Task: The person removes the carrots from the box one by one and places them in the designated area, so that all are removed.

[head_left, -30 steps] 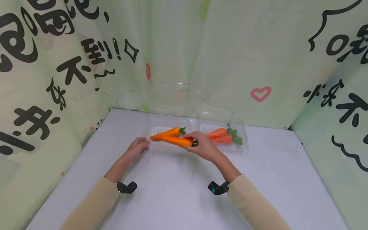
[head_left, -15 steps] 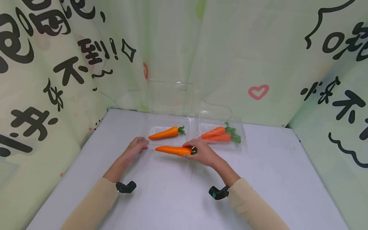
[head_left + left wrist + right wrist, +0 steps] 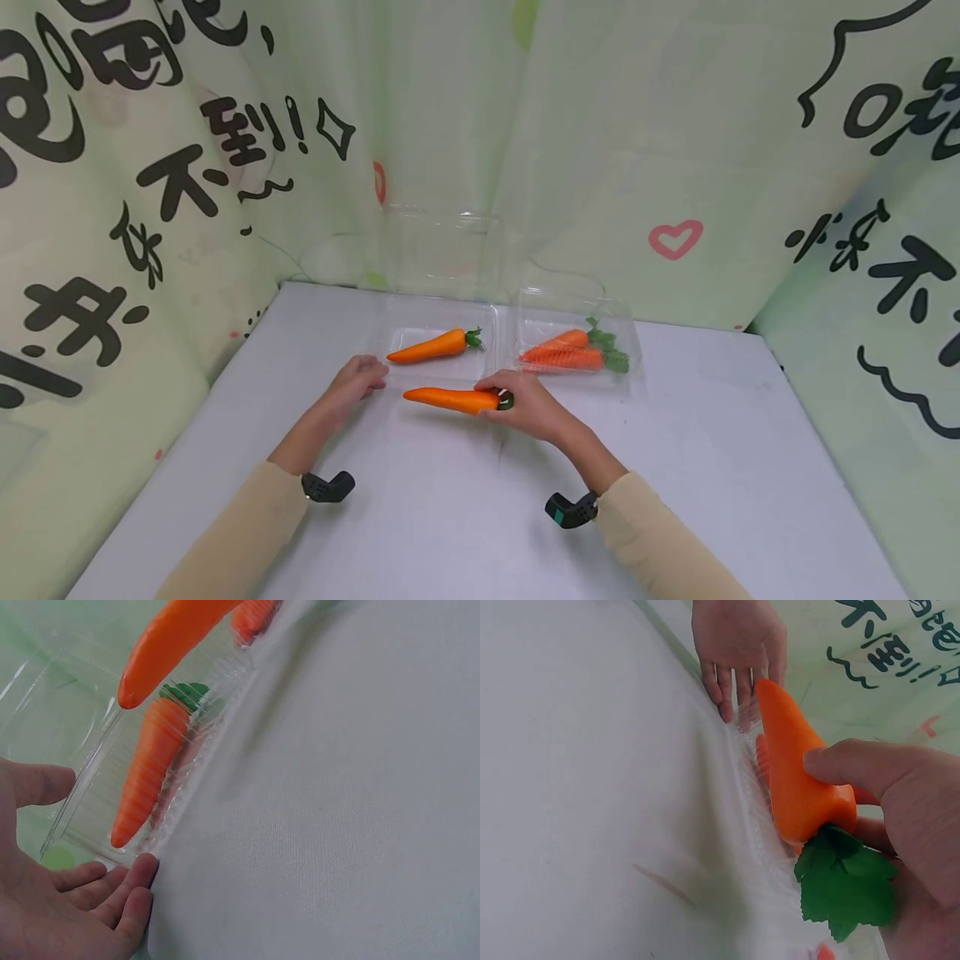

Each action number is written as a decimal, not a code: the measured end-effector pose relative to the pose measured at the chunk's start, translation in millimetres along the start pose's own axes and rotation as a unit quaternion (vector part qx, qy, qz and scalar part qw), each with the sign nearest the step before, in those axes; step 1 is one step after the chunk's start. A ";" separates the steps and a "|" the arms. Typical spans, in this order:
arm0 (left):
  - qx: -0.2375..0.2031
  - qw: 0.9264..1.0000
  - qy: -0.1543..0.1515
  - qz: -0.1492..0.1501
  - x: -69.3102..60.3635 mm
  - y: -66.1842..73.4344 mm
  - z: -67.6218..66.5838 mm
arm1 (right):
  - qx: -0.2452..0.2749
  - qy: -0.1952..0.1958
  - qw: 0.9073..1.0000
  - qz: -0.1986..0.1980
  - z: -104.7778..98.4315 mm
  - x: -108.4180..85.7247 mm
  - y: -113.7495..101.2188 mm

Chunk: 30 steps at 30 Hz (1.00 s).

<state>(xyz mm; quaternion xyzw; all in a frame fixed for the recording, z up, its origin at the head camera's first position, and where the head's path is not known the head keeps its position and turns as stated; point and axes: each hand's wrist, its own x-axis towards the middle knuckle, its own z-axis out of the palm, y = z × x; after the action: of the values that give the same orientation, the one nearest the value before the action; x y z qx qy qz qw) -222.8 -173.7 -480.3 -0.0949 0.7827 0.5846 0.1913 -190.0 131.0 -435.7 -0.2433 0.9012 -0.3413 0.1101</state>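
Orange and smooth, one carrot (image 3: 450, 400) is sitting in the right hand (image 3: 525, 404), whose fingers are pinching it round the thick end, just ahead of its green leaves (image 3: 847, 885). We are finding it lifted above the white table (image 3: 450, 517), in front of the open box (image 3: 450, 312), its tip pointing leftward.

We are judging it light, fairly stiff and perhaps a little slippery, with the leaves as the frail part. For a hold, we are favouring the broad shoulder over leaves or narrow tip.

Near that tip, the left hand (image 3: 352, 387) is lying by the open box's front left corner, fingers loosely extended, holding no carrot; whether they are touching plastic, we are failing to tell.

Inside the open box another carrot (image 3: 435, 346) is lying, with the clear lid (image 3: 442, 250) standing up behind. Rightward, a second box (image 3: 547, 312) is keeping two more carrots (image 3: 562, 358) under clear plastic. Beyond, a pale curtain (image 3: 585, 167) is hanging.
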 end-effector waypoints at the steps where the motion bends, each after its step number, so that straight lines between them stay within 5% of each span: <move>1: 0.001 1.000 0.000 0.000 0.0 0.3 0.0 | 0.000 0.001 1.000 -0.001 0.2 -0.5 0.2; 30: 0.016 1.000 0.003 0.009 -0.4 -2.4 0.2 | -0.001 0.007 1.000 0.016 23.1 -10.2 16.4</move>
<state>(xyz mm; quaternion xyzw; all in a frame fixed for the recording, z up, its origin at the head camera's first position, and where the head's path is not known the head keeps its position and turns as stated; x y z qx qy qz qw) -221.5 -174.2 -482.3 -0.0861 0.7931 0.5738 0.1852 -178.7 134.0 -463.5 -0.2266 0.9059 -0.3406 0.1092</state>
